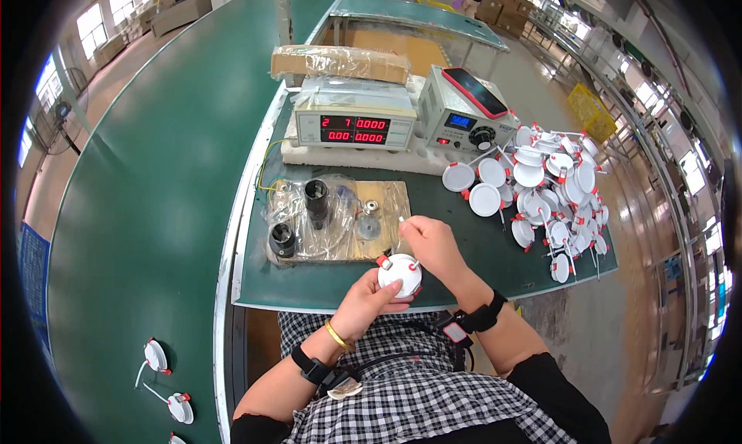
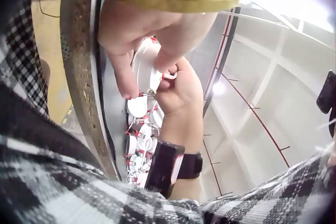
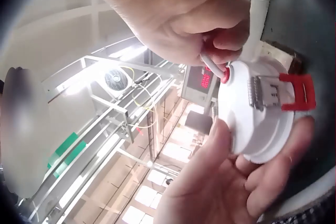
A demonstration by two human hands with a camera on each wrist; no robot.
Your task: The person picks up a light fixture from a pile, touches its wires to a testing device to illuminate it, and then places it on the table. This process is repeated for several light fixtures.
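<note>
Gripping a white round lamp (image 1: 399,275) over the near edge of the green surface (image 1: 325,283), the left hand (image 1: 363,305) has its thumb on the lamp's white housing and its fingers curled beneath the rim. The right hand (image 1: 434,247) is closed on the white cable (image 3: 211,65), which leaves the housing through a red grommet (image 3: 226,75); a spring clip (image 3: 255,92) with a red tab (image 3: 298,92) sticks out from the lamp's side. Just beyond the hands lies a wooden board (image 1: 393,198), partly covered by clear plastic wrap (image 1: 303,212), with a tall black cylinder (image 1: 316,204) and a shorter black cylinder (image 1: 283,241) standing upright on its left part and a small metal piece (image 1: 371,207) on its right part. Behind the board, a meter (image 1: 354,129) shows red digits, and to its right a grey control box (image 1: 466,119) carries a red-edged phone (image 1: 474,92) on top. A heap of similar lamps (image 1: 533,173) covers the right side of the surface, cables and red clips tangled among them. Well apart, more lamps (image 1: 180,408) lie at the lower left on a long green table (image 1: 154,235).
</note>
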